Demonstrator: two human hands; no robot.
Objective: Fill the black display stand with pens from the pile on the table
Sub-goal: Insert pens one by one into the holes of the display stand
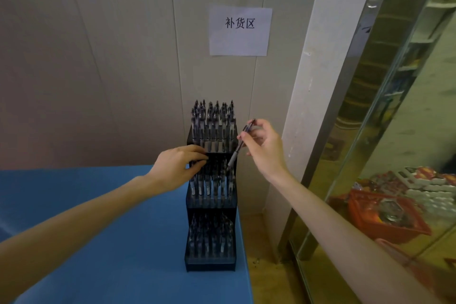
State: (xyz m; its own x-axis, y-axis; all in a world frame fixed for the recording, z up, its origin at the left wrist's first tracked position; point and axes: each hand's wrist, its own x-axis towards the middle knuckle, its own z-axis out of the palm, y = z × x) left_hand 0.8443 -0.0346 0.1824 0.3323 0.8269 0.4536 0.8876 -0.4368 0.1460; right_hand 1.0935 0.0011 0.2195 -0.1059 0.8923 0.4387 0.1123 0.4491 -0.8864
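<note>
Three tiers of the black display stand rise stepwise from the right edge of the blue table in my head view. Nearest to me, the bottom tier carries upright pens behind a clear front panel; the middle tier above it also carries upright pens. My left hand reaches in from the left and rests against the left side of the stand at the middle tier, fingers curled over the stand's edge; I cannot tell whether they close on a pen there. My right hand is raised just right of the stand and pinches a single pen between thumb and fingertips. That pen is tilted, its tip pointing down-left into the right side of the middle tier, its cap end up-right. Farther back, the top tier holds a dense row of pens standing upright. Behind the stand, a white paper sign with printed characters is fixed to the panelled wall. A glass cabinet stands to the right.
</note>
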